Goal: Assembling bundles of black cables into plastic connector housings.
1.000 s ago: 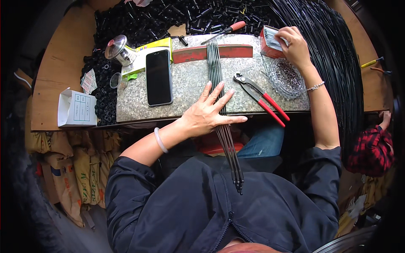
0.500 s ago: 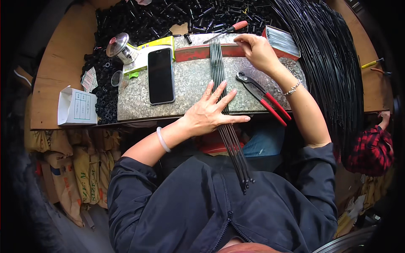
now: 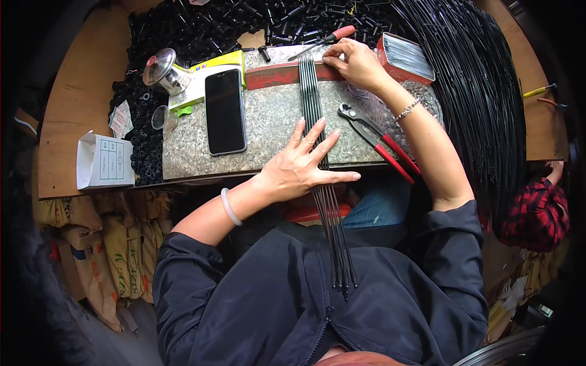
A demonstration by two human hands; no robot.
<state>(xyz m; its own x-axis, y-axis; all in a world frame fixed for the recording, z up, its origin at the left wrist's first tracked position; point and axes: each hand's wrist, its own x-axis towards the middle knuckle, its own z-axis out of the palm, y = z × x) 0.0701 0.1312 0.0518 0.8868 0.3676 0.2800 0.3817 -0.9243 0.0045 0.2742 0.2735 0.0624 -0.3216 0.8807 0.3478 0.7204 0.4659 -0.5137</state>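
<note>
A row of thin black rods lies side by side across the grey speckled board, its near ends, tipped with small knobs, reaching over my lap. My left hand rests flat on the rods with its fingers spread. Under their far part runs a red bar. My right hand, thumb and forefinger pinched, is at the bar just right of the rods' far ends; anything in the pinch is too small to make out. Red-handled pliers lie on the board below my right forearm.
A phone, a yellow-and-white box and a metal canister are at left, near an open white carton. A red-handled tool and a tin of thin pins lie behind. Black parts and rods surround the board.
My right hand has moved left along the bar, closer to the rods' far ends. The rods' near ends have shifted slightly left and nearer to me. My left hand stays spread on them.
</note>
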